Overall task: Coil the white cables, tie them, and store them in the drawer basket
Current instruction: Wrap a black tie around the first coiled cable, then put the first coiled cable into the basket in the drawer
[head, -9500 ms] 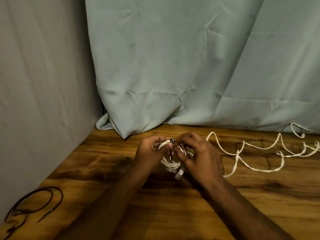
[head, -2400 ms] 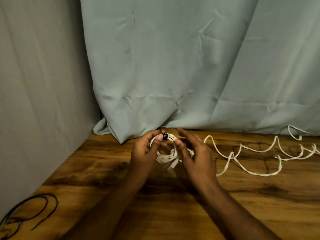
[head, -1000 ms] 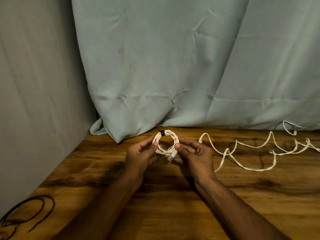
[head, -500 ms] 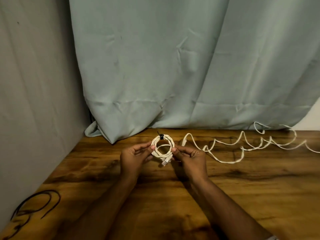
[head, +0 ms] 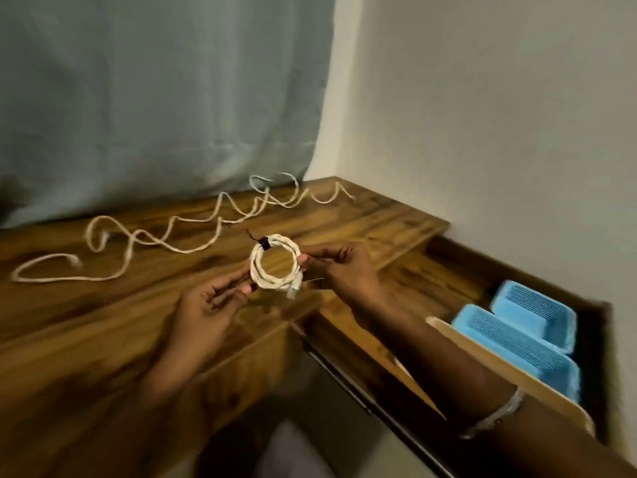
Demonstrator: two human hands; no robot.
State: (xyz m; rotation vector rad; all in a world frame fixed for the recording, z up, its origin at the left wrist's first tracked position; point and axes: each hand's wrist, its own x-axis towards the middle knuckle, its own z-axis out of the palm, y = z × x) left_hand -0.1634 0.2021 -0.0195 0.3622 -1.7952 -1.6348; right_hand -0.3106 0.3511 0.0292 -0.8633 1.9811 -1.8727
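Wood-grain desktop [head: 103,326] runs along a pale blue-grey curtain [head: 155,98] and ends at a plain off-white wall [head: 499,115]. Below the desk's right end, an open wooden drawer [head: 510,377] holds two light blue slotted plastic baskets [head: 517,343].

Held above the desk edge is the small round coil of white cable [head: 275,262], bound at its top by a black tie [head: 264,243] whose tail sticks out. The left hand [head: 210,315] pinches the coil's lower left side between thumb and fingertips. The right hand [head: 344,270] pinches the coil's right side; a thin wire-like end shows below its fingers, though its identity cannot be told. A pale bracelet [head: 493,415] sits on the right forearm.

Step in hand, by judgement: coiling and tying of this cable look complete; storage is next. The next move calls for carrying the coil rightward and down over the drawer and releasing it inside a basket, keeping the tie seated.

A second, long white cable [head: 193,232] lies loose and wavy on the desktop near the curtain, well apart from the hands, not yet coiled.
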